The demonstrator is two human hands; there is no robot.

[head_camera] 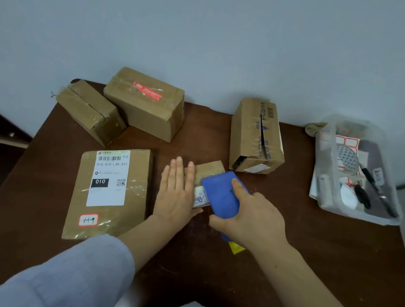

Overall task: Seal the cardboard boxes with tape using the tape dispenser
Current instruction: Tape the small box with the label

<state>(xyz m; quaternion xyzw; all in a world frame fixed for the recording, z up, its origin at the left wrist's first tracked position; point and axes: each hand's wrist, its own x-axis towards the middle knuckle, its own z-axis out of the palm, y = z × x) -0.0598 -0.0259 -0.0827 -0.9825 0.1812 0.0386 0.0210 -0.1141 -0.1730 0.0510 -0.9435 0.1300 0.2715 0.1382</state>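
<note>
The left hand (177,191) lies flat, fingers straight, pressing the small box (205,176). Just right of it, the right hand (252,217) grips the blue dispenser (221,196), which rests on that box.

Table (311,254): dk brown wood, set against wall (210,28), pale grey-blue.
Clear plastic bin (355,216): far right on table. Contents: black pen (376,189), red-bordered label sheets (348,142), grey mesh item (347,157), misc white bits.

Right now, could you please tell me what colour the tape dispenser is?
The tape dispenser is blue; see the head view.
</note>
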